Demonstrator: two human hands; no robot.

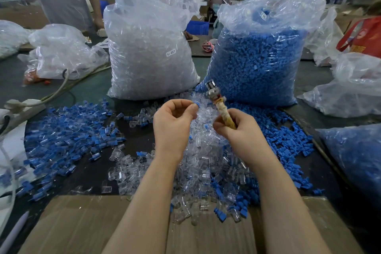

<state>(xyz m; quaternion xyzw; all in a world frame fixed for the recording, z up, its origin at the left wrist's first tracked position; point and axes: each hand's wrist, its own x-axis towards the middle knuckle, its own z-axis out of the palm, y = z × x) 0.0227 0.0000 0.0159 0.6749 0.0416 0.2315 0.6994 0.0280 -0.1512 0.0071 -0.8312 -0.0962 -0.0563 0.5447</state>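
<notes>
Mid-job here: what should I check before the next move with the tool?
1. Left hand pinches the blue part at its fingertips: ok.
2. Right hand grips the tool by its wrapped handle, metal head up: ok.
3. Tool head apart from the blue part: ok.
4. Clear piece seated on the blue part: cannot tell, too small.
5. Clear pile lies under the hands, with the blue pile to its right, both seemingly in reach: ok.

Tool (218, 105): shiny metal head, rough tape-wrapped handle. Caps (204, 163): clear glossy plastic. Plugs (288, 142): matt blue plastic. Cardboard (82, 222): matt brown.
</notes>
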